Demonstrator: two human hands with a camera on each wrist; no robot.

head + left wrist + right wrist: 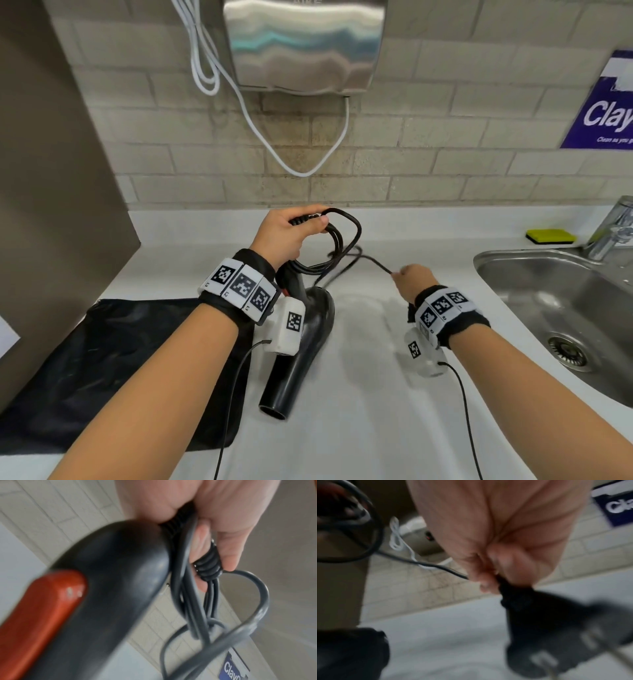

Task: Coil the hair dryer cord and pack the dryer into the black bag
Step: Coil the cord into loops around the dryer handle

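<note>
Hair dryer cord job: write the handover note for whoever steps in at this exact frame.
Left hand: grips the gathered cord loops at the end of the hair dryer's handle; dryer hangs nozzle-down over the counter.
Right hand: pinches the cord at the plug, the last stretch pulled straight.
Black bag: flat on the counter, left of the dryer.
Done: several loops.
Left: coil the last stretch, bag the dryer.

Open surface (359,394) between hair dryer (301,346) and sink (534,294). Black bag (113,370) flat at left. Taut cord (373,262) spans gap between hands.
</note>
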